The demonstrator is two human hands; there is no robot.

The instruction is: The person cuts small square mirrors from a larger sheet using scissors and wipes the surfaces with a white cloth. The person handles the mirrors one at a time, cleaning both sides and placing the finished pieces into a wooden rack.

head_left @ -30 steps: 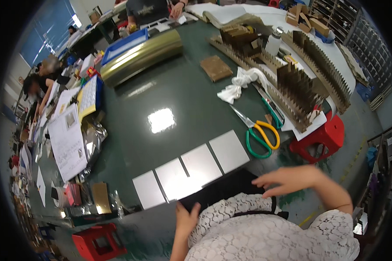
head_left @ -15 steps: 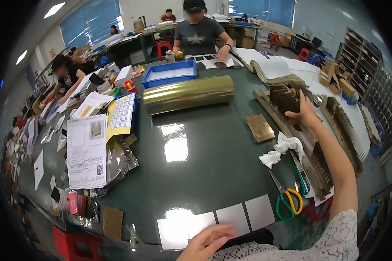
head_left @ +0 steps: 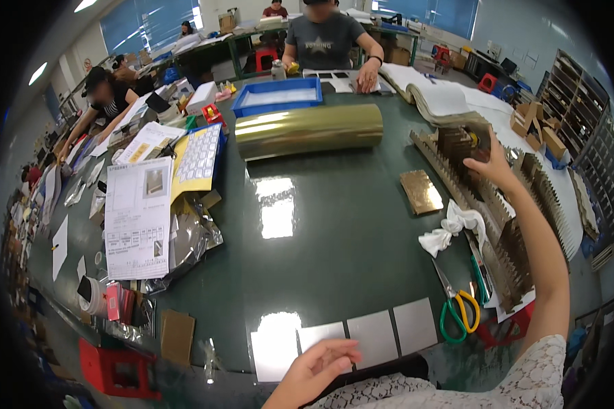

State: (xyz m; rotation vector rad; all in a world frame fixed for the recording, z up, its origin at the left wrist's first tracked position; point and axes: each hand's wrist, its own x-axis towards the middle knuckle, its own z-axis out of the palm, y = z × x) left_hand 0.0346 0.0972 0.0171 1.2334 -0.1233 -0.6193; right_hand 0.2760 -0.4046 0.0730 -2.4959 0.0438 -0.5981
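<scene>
While the green desk (head_left: pixel 334 218) fills the middle, brown toothed strips (head_left: pixel 515 249) run near-to-far on its right: probably light, stiff, teeth bendable; hold below the teeth. Four pale panels (head_left: pixel 372 339), near edge: likely thin, slick; take by edges. Hands apart: right hand (head_left: pixel 496 165) spread at strips' far end, can't tell if gripping; left hand (head_left: pixel 314 371) half-curled, partly hiding panels, contact unclear.
</scene>
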